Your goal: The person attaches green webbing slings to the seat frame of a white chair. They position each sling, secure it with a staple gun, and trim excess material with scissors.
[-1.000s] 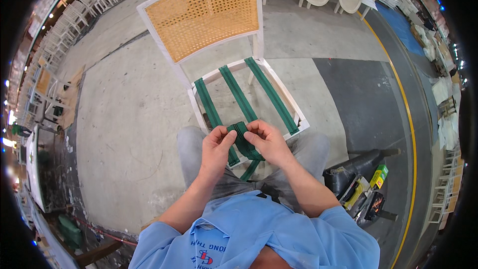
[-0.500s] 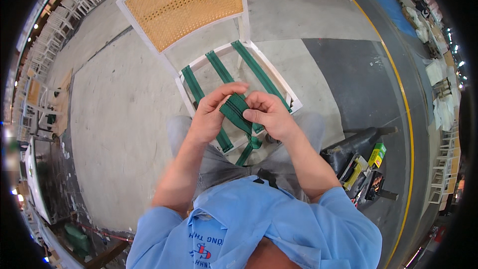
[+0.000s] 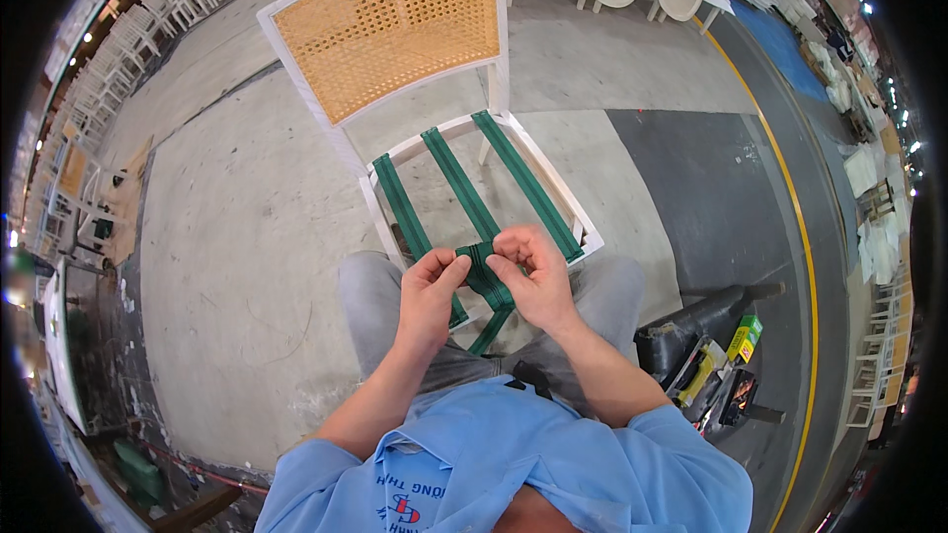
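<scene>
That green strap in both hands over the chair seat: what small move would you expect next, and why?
Probably drawing the green strap taut across the seat frame. Both the left hand and right hand pinch it at the front, three straps already run front to back, and its loose end hangs below.

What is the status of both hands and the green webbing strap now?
Left hand and right hand both pinch green woven webbing strap. Strap over white wooden chair seat frame. Nothing blocks.

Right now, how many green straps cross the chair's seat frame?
3: left strap, middle strap running into both hands, right strap. The hands may hide another.
</scene>
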The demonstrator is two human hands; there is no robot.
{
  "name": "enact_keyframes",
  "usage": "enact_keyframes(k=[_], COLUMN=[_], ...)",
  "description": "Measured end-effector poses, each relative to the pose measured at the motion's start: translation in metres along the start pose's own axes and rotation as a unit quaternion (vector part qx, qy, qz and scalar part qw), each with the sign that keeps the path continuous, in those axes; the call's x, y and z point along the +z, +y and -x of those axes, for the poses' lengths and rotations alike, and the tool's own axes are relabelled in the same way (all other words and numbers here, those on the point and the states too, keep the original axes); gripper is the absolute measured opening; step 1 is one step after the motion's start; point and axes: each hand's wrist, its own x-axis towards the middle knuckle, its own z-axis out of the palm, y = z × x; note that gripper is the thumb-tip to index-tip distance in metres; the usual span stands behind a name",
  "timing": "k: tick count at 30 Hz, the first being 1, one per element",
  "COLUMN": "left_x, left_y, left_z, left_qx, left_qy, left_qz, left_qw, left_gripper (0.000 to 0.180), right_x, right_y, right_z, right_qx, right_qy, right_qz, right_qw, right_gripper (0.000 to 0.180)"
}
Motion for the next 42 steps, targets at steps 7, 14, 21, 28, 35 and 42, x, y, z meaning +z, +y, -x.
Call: enact_keyframes(k=[7,14,21,28,35,42], left_x=[-0.012,-0.018,-0.026,-0.059,-0.117,-0.129], left_y=[0.001,0.001,0.016,0.013,-0.021,-0.057], left_z=[0.003,-0.005,-0.041,-0.113,-0.233,-0.262], left_qx=[-0.001,0.082,0.252,0.204,0.169,0.189], left_qy=[0.026,0.102,0.126,0.142,0.211,0.162], left_qz=[-0.038,-0.159,-0.428,-0.474,-0.538,-0.601], left_qw=[0.999,0.978,0.859,0.845,0.798,0.76], left_gripper=[0.01,0.013,0.015,0.011,0.02,0.034], right_x=[0.006,0.015,0.025,0.041,0.08,0.106], right_y=[-0.012,-0.007,0.013,0.055,0.198,0.257], right_z=[-0.019,-0.042,-0.081,-0.159,-0.285,-0.34], right_qx=[-0.064,-0.101,-0.094,-0.049,0.016,0.05], right_qy=[-0.058,-0.096,-0.129,-0.212,-0.232,-0.223], right_qz=[0.145,0.2,0.226,0.259,0.349,0.432], right_qw=[0.986,0.97,0.961,0.941,0.908,0.873], right_gripper=[0.015,0.014,0.011,0.008,0.01,0.008])
